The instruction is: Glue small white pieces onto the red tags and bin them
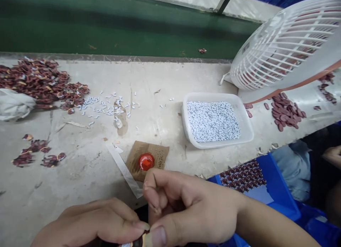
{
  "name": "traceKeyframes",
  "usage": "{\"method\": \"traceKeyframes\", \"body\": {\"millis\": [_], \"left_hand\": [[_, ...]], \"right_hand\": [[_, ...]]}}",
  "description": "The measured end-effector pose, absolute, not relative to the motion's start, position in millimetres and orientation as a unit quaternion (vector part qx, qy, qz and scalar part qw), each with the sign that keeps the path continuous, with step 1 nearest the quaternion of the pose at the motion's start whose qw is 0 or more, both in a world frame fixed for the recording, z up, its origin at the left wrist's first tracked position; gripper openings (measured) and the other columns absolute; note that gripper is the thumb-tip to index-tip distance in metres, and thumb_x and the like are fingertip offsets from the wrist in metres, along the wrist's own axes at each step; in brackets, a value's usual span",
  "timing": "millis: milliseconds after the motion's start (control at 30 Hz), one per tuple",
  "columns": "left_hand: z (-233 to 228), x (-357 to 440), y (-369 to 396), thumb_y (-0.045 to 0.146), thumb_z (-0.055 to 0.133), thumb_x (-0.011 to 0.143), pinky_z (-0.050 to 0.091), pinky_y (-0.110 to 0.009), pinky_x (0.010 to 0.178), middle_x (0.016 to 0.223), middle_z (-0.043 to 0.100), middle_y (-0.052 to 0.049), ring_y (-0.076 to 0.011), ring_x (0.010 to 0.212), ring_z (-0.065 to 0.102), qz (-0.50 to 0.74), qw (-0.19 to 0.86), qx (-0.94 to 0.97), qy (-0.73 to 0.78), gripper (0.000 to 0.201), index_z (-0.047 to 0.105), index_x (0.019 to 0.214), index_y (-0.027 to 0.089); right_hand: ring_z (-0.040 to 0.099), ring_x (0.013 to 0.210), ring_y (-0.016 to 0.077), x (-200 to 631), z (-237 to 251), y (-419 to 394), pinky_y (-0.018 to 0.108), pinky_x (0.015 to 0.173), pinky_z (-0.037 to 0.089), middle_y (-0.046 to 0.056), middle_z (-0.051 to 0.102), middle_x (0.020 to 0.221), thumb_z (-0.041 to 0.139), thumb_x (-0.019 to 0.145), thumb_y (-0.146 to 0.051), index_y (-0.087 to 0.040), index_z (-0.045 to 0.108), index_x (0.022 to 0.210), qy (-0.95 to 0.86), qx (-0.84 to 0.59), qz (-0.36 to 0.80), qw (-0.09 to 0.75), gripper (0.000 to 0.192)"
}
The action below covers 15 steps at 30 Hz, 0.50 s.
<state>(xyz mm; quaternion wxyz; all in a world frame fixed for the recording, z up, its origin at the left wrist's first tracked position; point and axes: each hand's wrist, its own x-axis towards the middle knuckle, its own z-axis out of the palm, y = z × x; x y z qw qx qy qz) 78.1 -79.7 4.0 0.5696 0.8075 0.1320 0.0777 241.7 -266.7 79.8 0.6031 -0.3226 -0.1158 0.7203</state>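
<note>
Low in the view, my left hand (98,222) closes on a small dark brown figurine (137,241) with a yellowish band and a pale blue part. My right hand (194,208) has its thumb pressed against the same piece, its other fingers curled. Most of the figurine is hidden by the fingers and the lower picture edge. Just beyond my hands, a red cap (146,162) with glossy red-orange contents rests on a piece of brown cardboard (135,147). A white strip (124,170) lies beside the cardboard.
A white tub (217,144) holds many pale blue curved bits; loose bits (106,108) lie leftward. Brown figurines (39,80) are heaped at left. A white fan (287,44), reddish ovals (286,112) and a blue crate (282,190) with rows of figurines are rightward, near a seated person (293,169).
</note>
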Motion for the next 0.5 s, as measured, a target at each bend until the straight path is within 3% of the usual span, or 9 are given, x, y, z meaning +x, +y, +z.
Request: {"method": "traceKeyframes", "body": {"millis": [133, 300, 500], "left_hand": [[-16, 113, -75, 0.071, 0.088, 0.076, 0.072, -0.047, 0.079, 0.093, 0.090, -0.008, -0.0396, 0.105, 0.085, 0.061, 0.542, 0.826, 0.146, 0.044, 0.088, 0.097, 0.032], [-40, 146, -61, 0.076, 0.085, 0.077, 0.069, -0.049, 0.087, 0.098, 0.090, -0.009, -0.0397, 0.111, 0.082, 0.028, 0.506, 0.846, 0.168, 0.051, 0.087, 0.099, 0.030], [-51, 199, -20, 0.078, 0.082, 0.080, 0.064, -0.051, 0.096, 0.103, 0.090, -0.010, -0.0397, 0.119, 0.078, 0.005, 0.452, 0.873, 0.182, 0.057, 0.087, 0.102, 0.026]], "right_hand": [[0.046, 0.048, -0.0007, 251, 83, -262, 0.006, 0.041, 0.036, -0.013, 0.065, 0.072, 0.095, 0.080, -0.064, -0.025, 0.044, 0.093, -0.031, -0.370, 0.761, 0.532, 0.065], [0.046, 0.036, 0.0013, 254, 71, -257, 0.009, 0.034, 0.039, -0.017, 0.068, 0.067, 0.105, 0.077, -0.039, -0.027, 0.042, 0.094, -0.036, -0.284, 0.806, 0.518, 0.067], [0.043, 0.045, -0.0014, 250, 84, -286, 0.007, 0.046, 0.039, -0.012, 0.065, 0.079, 0.097, 0.083, -0.055, -0.026, 0.048, 0.106, -0.055, -0.339, 0.729, 0.592, 0.062]]}}
